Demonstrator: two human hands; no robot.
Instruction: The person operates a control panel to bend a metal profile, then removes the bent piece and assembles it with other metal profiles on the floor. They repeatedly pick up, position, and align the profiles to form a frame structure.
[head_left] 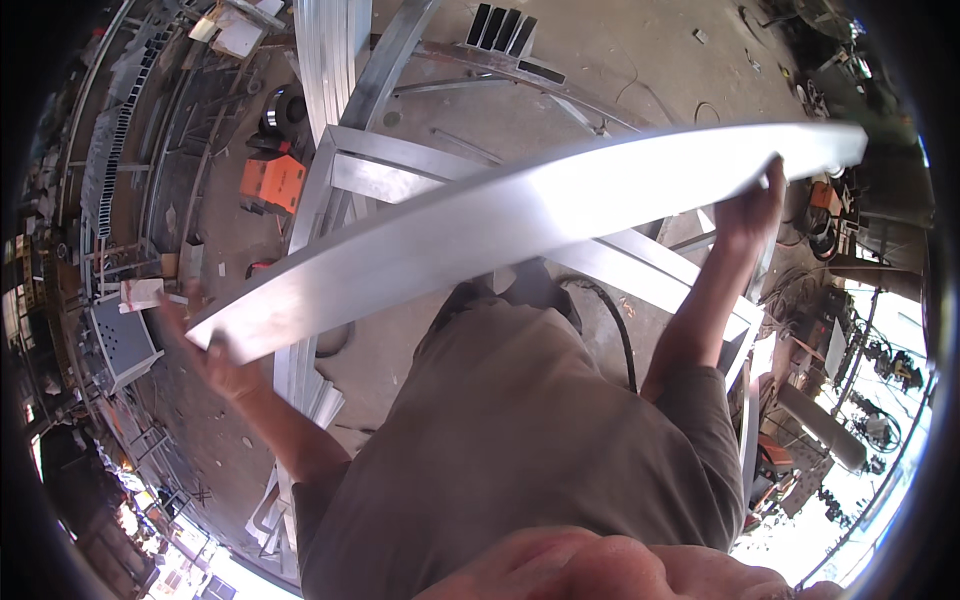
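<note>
A long, shiny metal bar (pixel 520 215), flat-faced and wide, is held up across my front, its right end farther away than its left. My left hand (pixel 222 362) grips it close to the left end, thumb on the face; the fingers are slightly smeared by motion. Near the other end my right hand (pixel 752 208) is closed round the lower edge, with the thumb over the face. Below the bar lies a rectangular metal frame (pixel 385 180) of similar bars, partly hidden by the bar and my body.
An orange machine (pixel 272 182) stands on the floor at the left. Long metal profiles (pixel 333 60) extend away at the top, and several dark tube ends (pixel 500 30) sit beyond the frame. A black cable (pixel 615 315) curves beside my legs. Racks of metal stock (pixel 120 150) line the left.
</note>
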